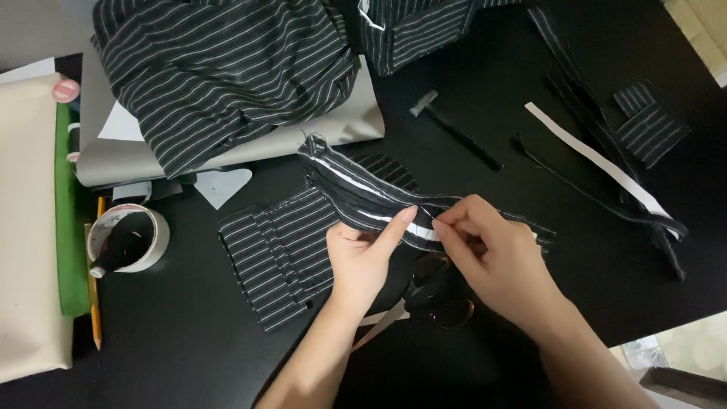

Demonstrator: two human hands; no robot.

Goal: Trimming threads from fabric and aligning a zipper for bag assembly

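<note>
Head view looks down on a black table (189,356) where both hands meet over a long striped fabric strip (356,185) with a white band running along it. The left hand (363,257) has its fingers closed on the strip, index finger stretched along the white band, thumb tucked beneath and mostly hidden. The right hand (488,254) pinches the same strip just beside the left fingertip; its fingertips bunch together, and exactly what lies between them is too small to make out. The strip lies raised across the table's middle, its far end near a grey board (106,163) and its near end covered by the right hand. Under the hands a pair of black scissors (439,299) is largely concealed, only handle loops showing. A flat striped panel (276,254) lies partly under the left hand. At the left sit a tape roll (155,238), a yellow pencil (95,322) half covered by it, and a cream sheet (26,227) cut off by the frame. A heap of striped cloth (219,72) runs past the top edge.
</note>
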